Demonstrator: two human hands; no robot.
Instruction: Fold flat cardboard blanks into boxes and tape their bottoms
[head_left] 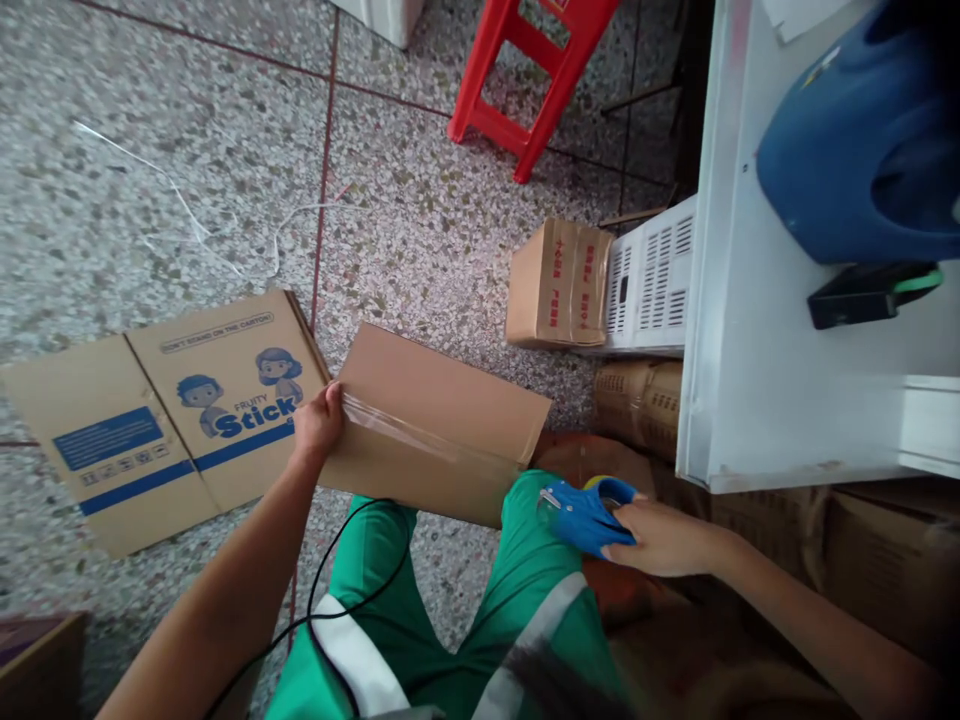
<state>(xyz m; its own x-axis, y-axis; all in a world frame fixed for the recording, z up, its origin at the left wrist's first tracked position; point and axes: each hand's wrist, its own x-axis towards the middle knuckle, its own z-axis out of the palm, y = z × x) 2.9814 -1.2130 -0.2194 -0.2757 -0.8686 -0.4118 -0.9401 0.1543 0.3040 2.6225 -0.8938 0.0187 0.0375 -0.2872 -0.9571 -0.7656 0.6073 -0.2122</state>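
A plain cardboard box rests in front of my knees, with a strip of clear tape along its near face. My left hand grips the box's left edge, fingers closed round it. In my right hand is a blue tape dispenser, held beside my right knee just off the box's right end. Part of a yellow ring shows at the dispenser's far side. To the left of my left hand lies a flattened printed carton with blue lettering and two cartoon figures.
A red plastic stool stands on the speckled floor ahead. A taped brown box and a white slotted crate sit by the white table. On that table is a blue container. A black cable crosses my left leg.
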